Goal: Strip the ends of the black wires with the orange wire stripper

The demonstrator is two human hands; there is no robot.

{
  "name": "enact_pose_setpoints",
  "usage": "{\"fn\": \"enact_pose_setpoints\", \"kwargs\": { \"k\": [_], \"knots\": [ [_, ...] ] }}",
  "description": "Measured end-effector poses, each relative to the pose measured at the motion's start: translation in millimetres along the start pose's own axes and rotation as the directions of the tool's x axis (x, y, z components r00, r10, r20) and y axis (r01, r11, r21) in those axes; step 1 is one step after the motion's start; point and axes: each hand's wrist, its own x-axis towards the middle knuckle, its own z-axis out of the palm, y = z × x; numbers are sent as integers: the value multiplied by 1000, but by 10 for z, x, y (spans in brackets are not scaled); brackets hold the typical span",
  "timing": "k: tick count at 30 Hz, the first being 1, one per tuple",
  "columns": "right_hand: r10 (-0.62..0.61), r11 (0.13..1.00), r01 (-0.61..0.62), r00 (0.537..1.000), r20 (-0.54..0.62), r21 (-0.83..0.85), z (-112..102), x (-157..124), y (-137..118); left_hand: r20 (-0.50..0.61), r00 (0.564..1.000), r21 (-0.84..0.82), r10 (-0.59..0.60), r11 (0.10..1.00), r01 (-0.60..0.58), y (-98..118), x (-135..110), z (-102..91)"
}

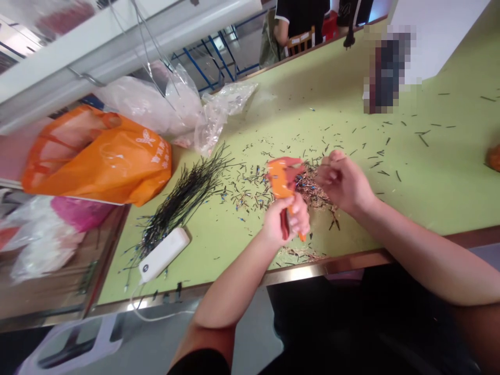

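Observation:
My left hand (288, 220) is wrapped round the handles of an orange and red wire stripper (278, 177), whose head points up and away from me. To the right of the tool's jaws, my right hand (346, 182) is closed with thumb and fingers pinched together. What it holds, if anything, is too small and blurred to make out. Between and below the hands lies a heap of black, blue and copper-coloured wire scraps (315, 194) on the green tabletop (425, 182). A long bundle of thin black wires (183, 192) rests to the left of the stripper.
A white power bank (166, 254) with a cable sits by the wire bundle. An orange bag (113, 159) and clear plastic bags (183, 99) are at the left. A white box (433, 41) stands at the back right. Another person (300, 21) is beyond the table.

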Motion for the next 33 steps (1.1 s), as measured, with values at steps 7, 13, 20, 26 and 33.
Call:
{"fn": "enact_pose_setpoints", "kwargs": {
  "k": [7,13,20,26,33],
  "knots": [
    [5,992,9,994,107,-122,-203,115,-131,-106,986,-101,125,986,-136,229,21,-112],
    [114,936,53,890,441,-348,-123,15,167,128,989,97,-73,993,61,9,4,-61],
    [-4,524,483,825,565,-702,-170,-2,139,203,969,144,-142,983,114,-7,9,-73],
    [-6,373,445,879,477,-815,-170,12,111,147,987,118,-60,992,43,23,6,-120],
    [66,445,364,898,436,-818,-179,10,107,117,993,79,-12,997,3,44,23,-124]
  ]
}}
